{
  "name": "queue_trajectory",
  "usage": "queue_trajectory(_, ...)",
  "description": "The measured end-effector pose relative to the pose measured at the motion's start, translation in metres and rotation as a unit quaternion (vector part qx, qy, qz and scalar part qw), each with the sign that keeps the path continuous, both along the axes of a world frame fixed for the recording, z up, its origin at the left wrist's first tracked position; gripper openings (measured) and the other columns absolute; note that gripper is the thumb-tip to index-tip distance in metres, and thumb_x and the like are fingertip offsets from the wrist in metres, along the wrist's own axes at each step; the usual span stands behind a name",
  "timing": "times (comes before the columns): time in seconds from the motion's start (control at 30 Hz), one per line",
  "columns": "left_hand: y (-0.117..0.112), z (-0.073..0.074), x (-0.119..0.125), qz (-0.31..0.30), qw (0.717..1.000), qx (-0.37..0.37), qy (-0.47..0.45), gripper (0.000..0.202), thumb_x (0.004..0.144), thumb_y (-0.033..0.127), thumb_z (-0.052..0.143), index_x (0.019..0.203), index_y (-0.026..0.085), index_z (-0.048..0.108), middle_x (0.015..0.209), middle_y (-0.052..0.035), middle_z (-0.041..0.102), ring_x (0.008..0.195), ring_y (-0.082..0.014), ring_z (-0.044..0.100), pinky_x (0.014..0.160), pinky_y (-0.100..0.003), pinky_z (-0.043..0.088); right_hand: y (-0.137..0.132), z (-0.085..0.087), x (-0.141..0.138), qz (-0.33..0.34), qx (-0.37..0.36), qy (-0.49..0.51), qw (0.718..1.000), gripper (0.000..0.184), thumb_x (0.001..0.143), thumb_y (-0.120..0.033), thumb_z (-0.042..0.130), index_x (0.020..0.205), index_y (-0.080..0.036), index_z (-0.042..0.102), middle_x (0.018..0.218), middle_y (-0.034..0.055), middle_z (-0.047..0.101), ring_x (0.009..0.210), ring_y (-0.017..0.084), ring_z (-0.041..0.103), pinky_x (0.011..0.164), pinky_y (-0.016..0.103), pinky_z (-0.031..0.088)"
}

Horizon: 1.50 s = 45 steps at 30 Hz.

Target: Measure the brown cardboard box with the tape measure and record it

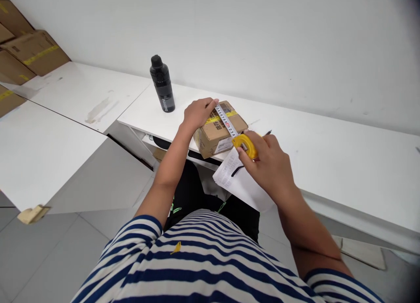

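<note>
A small brown cardboard box (216, 136) with yellow packing tape sits on the white table. Across its top stretches the blade of a tape measure (243, 144) with a yellow case. My right hand (271, 161) is closed round that case at the box's near right side. At the far left edge my left hand (198, 113) presses the blade's end with its thumb, its other fingers curled down against the box and partly hidden. Below my right hand, printed paper (229, 174) hangs over the table edge. A dark pen tip (269, 132) shows beyond the right hand's fingers.
A black bottle (162, 85) stands left of the box on the table (341, 163). Stacked cartons (37, 51) are at the far left. Another white table (49, 150) with a tan corner block (33, 214) lies to my left. The wall (262, 45) rises behind.
</note>
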<state>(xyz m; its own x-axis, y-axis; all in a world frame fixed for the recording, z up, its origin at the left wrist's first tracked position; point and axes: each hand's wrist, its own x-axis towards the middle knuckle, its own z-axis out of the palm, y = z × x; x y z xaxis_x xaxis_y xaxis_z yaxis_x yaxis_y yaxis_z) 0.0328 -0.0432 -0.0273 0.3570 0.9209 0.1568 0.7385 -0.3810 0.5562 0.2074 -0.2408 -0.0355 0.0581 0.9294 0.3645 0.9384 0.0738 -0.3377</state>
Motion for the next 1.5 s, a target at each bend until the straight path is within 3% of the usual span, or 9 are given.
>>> queue_trajectory(0.57, -0.005, 0.002, -0.011, -0.017, 1.000, 0.004, -0.021, 0.048, 0.104, 0.054, 0.037, 0.134, 0.035, 0.069, 0.140, 0.0011, 0.069, 0.129, -0.0258, 0.060, 0.102, -0.033, 0.044, 0.024, -0.006, -0.008, 0.003, 0.023, 0.057, 0.998, 0.054, 0.098, -0.055, 0.042, 0.145, -0.030, 0.050, 0.127, 0.0147, 0.063, 0.112, 0.035, 0.064, 0.076, 0.047, 0.059)
queue_trajectory(0.73, -0.007, -0.002, -0.031, -0.008, 0.997, -0.016, -0.081, 0.073, 0.098, 0.056, 0.045, 0.165, 0.036, 0.023, 0.126, -0.0017, 0.075, 0.109, -0.0240, 0.067, 0.096, -0.032, 0.047, 0.051, -0.019, 0.012, 0.005, 0.176, 0.134, 0.975, 0.053, 0.097, -0.055, 0.051, 0.142, -0.028, 0.049, 0.132, 0.0142, 0.062, 0.119, 0.033, 0.061, 0.090, 0.050, 0.057)
queue_trajectory(0.8, -0.008, -0.007, -0.046, 0.002, 0.994, -0.018, -0.108, 0.081, 0.096, 0.058, 0.048, 0.166, 0.032, 0.018, 0.123, -0.0036, 0.075, 0.106, -0.0235, 0.068, 0.093, -0.032, 0.047, 0.065, -0.023, 0.021, 0.014, 0.214, 0.170, 0.962, 0.055, 0.095, -0.056, 0.056, 0.141, -0.027, 0.050, 0.132, 0.0139, 0.061, 0.120, 0.032, 0.061, 0.094, 0.051, 0.056)
queue_trajectory(0.9, -0.010, -0.022, -0.075, 0.031, 0.990, -0.004, -0.138, 0.068, 0.096, 0.064, 0.046, 0.154, 0.029, 0.047, 0.121, -0.0055, 0.074, 0.105, -0.0235, 0.066, 0.092, -0.032, 0.046, 0.080, -0.029, 0.026, 0.039, 0.222, 0.227, 0.948, 0.059, 0.093, -0.058, 0.059, 0.142, -0.027, 0.049, 0.136, 0.0145, 0.058, 0.122, 0.032, 0.061, 0.099, 0.053, 0.055)
queue_trajectory(1.0, -0.012, -0.042, -0.102, 0.077, 0.980, -0.025, -0.184, 0.068, 0.096, 0.074, 0.035, 0.111, 0.019, 0.073, 0.103, -0.0075, 0.076, 0.093, -0.0229, 0.063, 0.083, -0.031, 0.045, 0.091, -0.037, 0.020, 0.073, 0.192, 0.304, 0.930, 0.066, 0.091, -0.061, 0.062, 0.145, -0.028, 0.044, 0.139, 0.0143, 0.056, 0.120, 0.031, 0.063, 0.101, 0.053, 0.055)
queue_trajectory(1.1, -0.006, -0.057, -0.117, 0.107, 0.958, -0.064, -0.259, 0.074, 0.092, 0.081, 0.032, 0.076, 0.016, 0.064, 0.075, -0.0058, 0.068, 0.074, -0.0191, 0.055, 0.072, -0.031, 0.042, 0.108, -0.044, 0.003, 0.138, 0.149, 0.401, 0.893, 0.077, 0.086, -0.067, 0.065, 0.148, -0.032, 0.036, 0.136, 0.0125, 0.056, 0.115, 0.028, 0.065, 0.099, 0.051, 0.057)
queue_trajectory(1.2, 0.008, -0.063, -0.118, 0.109, 0.942, -0.072, -0.308, 0.070, 0.089, 0.082, 0.040, 0.064, 0.018, 0.053, 0.062, -0.0020, 0.056, 0.065, -0.0154, 0.047, 0.067, -0.031, 0.038, 0.132, -0.047, -0.021, 0.202, 0.105, 0.447, 0.865, 0.085, 0.079, -0.069, 0.070, 0.147, -0.033, 0.036, 0.137, 0.0111, 0.055, 0.120, 0.028, 0.063, 0.104, 0.049, 0.055)
queue_trajectory(1.4, 0.037, -0.062, -0.099, 0.004, 0.915, -0.125, -0.383, 0.061, 0.084, 0.076, 0.058, 0.065, 0.018, 0.052, 0.059, 0.0009, 0.051, 0.058, -0.0121, 0.046, 0.060, -0.028, 0.038, 0.154, -0.040, -0.063, 0.177, 0.136, 0.448, 0.866, 0.079, 0.089, -0.069, 0.054, 0.154, -0.032, 0.028, 0.150, 0.0136, 0.046, 0.133, 0.030, 0.056, 0.111, 0.051, 0.050)
queue_trajectory(1.5, 0.047, -0.072, -0.087, 0.013, 0.896, -0.101, -0.432, 0.060, 0.087, 0.075, 0.056, 0.065, 0.019, 0.051, 0.059, 0.0013, 0.051, 0.058, -0.0120, 0.047, 0.061, -0.028, 0.040, 0.154, -0.031, -0.070, 0.180, 0.160, 0.394, 0.887, 0.075, 0.095, -0.065, 0.044, 0.158, -0.032, 0.021, 0.151, 0.0132, 0.045, 0.133, 0.031, 0.055, 0.111, 0.053, 0.050)
